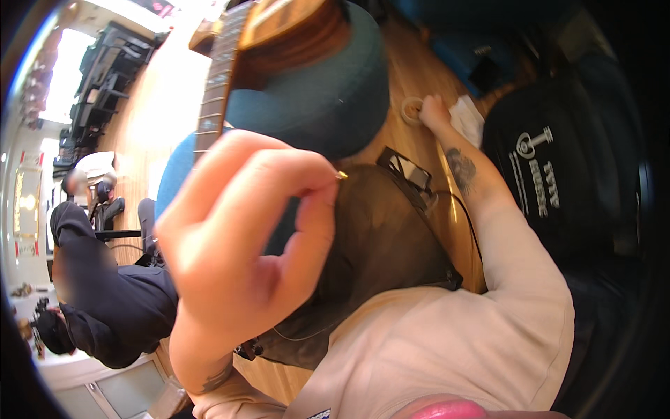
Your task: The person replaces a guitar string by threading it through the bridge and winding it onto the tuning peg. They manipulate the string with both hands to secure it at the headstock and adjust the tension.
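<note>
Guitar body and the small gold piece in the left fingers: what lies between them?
In the head view, the round blue stool shows between the guitar body and the gold piece in the left hand.

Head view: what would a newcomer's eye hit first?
The left hand, huge left of centre, pinching a tiny gold-coloured piece. Next, the guitar at the top, on a round blue stool. Then the right hand, farther off at upper right, at a small round cup low by the wooden floor.
</note>
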Available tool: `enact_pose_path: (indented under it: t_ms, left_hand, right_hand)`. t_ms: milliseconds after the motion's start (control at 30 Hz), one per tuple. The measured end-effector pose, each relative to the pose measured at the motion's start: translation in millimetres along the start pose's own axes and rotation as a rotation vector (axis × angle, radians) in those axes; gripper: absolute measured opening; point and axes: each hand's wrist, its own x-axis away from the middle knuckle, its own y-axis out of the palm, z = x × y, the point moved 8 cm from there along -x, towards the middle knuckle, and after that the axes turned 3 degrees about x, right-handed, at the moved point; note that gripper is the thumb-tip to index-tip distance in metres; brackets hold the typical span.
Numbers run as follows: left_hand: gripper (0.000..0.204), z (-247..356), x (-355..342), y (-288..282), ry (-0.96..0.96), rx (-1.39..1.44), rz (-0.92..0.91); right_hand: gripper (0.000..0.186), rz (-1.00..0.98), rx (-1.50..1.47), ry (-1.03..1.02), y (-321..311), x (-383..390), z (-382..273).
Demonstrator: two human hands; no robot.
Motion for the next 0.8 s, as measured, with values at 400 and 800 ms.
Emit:
enact_pose_path:
  t_ms: [400,800]
  left_hand:
    - [0.008,-30.5,-13.7,-35.1,-0.046,0.056,0.141]
    - [0.011,-123.1,-64.5,-32.5,-0.263,0.089,0.307]
  right_hand:
    - [0.011,0.227,-0.948,-0.181,-34.2,2.6,-8.3]
    - [0.012,0.408,-1.404,-0.994,-323.1,88.4,-202.4]
